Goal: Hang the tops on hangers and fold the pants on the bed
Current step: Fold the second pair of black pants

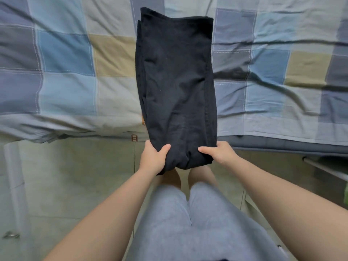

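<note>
Black pants, folded lengthwise into a long narrow strip, lie across the bed with the near end hanging past the bed's edge. My left hand grips the near end's left corner, thumb on top. At the right corner, my right hand holds the cloth the same way. The fingers under the fabric are hidden. No tops or hangers are in view.
A checked blue, grey and tan cover lies wrinkled over the bed. Pale floor tiles spread below the bed edge. A grey mattress edge and a metal rail show at right. My legs in grey shorts stand close to the bed.
</note>
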